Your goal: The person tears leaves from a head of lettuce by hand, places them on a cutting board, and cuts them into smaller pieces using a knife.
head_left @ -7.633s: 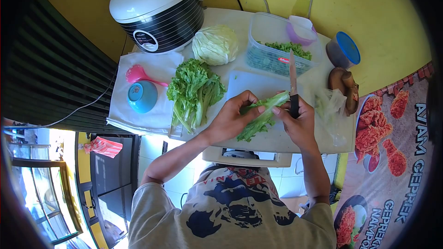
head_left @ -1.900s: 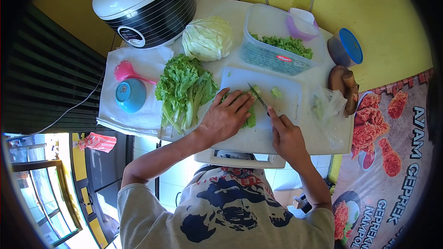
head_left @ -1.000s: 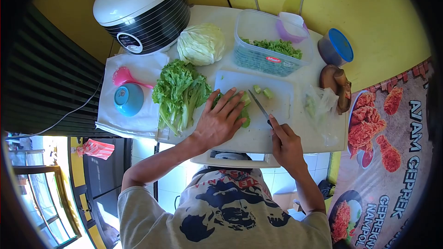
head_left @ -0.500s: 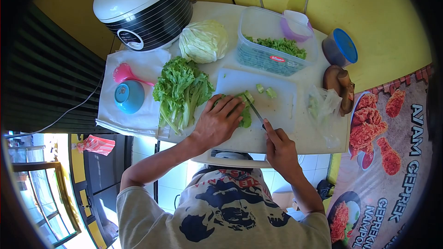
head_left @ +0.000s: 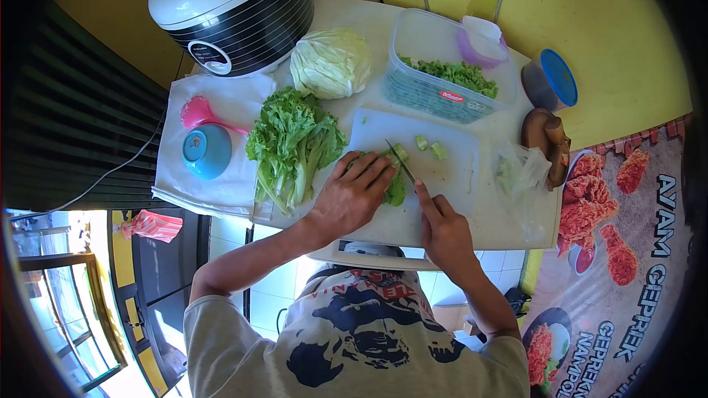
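My left hand (head_left: 350,193) lies flat on a bundle of green lettuce leaves (head_left: 397,189) on the white cutting board (head_left: 450,184), fingers pressing them down. My right hand (head_left: 441,228) grips a knife (head_left: 399,163) whose blade rests against the lettuce just past my left fingertips. A few cut lettuce pieces (head_left: 430,148) lie on the board beyond the blade.
A loose lettuce bunch (head_left: 291,140) lies left of the board, a cabbage head (head_left: 330,63) behind it. At the back stand a rice cooker (head_left: 228,7), a clear tub of chopped greens (head_left: 446,70) and a blue-lidded jar (head_left: 549,79). A blue bowl (head_left: 206,151) and pink scoop (head_left: 198,113) sit on a cloth.
The knife and my right hand have shifted left along the lettuce, and my left hand has drawn back with them. Cut pieces now lie on the board.
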`<state>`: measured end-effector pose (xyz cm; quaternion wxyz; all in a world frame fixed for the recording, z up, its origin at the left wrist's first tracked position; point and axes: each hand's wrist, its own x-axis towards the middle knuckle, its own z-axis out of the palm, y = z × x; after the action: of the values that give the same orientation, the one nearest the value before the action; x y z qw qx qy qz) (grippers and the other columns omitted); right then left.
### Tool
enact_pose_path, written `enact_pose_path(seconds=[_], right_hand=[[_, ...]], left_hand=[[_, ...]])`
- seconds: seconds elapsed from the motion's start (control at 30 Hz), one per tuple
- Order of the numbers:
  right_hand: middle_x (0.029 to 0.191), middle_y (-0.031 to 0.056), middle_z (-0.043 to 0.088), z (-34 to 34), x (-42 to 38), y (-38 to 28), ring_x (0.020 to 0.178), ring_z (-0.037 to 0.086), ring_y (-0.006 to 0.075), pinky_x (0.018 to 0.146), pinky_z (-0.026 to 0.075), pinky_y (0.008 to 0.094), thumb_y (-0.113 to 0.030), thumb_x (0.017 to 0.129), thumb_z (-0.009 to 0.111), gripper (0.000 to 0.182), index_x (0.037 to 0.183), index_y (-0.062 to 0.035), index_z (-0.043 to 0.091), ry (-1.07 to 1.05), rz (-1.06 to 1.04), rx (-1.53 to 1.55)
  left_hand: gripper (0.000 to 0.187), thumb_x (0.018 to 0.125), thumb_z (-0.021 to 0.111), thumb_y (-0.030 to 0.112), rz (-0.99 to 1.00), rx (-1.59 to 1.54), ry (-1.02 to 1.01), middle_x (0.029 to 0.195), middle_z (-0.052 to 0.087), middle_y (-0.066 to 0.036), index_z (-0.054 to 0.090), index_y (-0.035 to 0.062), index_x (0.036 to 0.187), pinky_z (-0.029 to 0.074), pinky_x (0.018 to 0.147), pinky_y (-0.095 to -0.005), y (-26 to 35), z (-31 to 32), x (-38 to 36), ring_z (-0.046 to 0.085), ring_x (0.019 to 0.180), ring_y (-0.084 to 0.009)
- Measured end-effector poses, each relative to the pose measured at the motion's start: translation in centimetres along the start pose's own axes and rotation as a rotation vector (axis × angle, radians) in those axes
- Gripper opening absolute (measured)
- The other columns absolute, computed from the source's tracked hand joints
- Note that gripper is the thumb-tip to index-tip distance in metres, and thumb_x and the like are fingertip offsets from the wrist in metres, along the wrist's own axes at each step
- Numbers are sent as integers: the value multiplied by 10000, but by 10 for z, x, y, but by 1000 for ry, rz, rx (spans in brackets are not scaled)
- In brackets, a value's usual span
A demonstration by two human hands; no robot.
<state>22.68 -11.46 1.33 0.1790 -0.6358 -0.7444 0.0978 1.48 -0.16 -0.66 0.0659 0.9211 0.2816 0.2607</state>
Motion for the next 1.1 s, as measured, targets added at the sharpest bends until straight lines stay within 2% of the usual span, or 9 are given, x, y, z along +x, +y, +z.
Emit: enact_pose_path(seconds=[0.2,0.3,0.5,0.6,0.8,1.1], right_hand=[[905,112,599,-5,7,4,597,640,291,559,565,405,-2,891,654,710,1567,-102,461,-9,-22,9],[899,113,605,-4,-13,8,601,641,290,563,564,406,22,891,640,710,1567,-100,462,-7,-7,10],[895,124,615,-1,-31,7,610,638,298,568,559,414,53,910,620,685,1561,-96,469,80,26,128],[904,127,620,-3,-27,6,627,646,299,577,560,416,45,924,618,664,1557,-99,477,98,104,96],[919,121,628,-2,-29,-12,665,670,289,587,563,417,37,929,625,673,1566,-115,469,123,49,179],[935,121,621,10,-28,-12,666,660,284,587,568,411,13,933,638,680,1576,-116,457,59,27,124]], left_hand=[[453,838,719,62,-16,16,18,1331,659,-115,677,23,1287,421,1128,-485,4,-1,0,596,1289,-293],[448,832,718,56,-26,-3,27,1317,665,-118,675,19,1277,415,1135,-483,4,0,-1,596,1290,-292],[344,899,706,82,-84,-55,33,1341,666,-120,677,33,1238,390,1159,-489,4,5,-1,585,1314,-302],[319,927,705,111,-53,-22,3,1372,653,-124,676,37,1235,381,1165,-511,3,3,-3,569,1338,-305],[329,910,742,162,-58,-20,125,1368,642,-137,707,25,1208,386,1159,-541,14,-12,-5,556,1338,-315],[296,901,749,165,-66,-50,52,1310,659,-139,731,48,1172,418,1139,-503,6,-7,-11,581,1287,-318]])
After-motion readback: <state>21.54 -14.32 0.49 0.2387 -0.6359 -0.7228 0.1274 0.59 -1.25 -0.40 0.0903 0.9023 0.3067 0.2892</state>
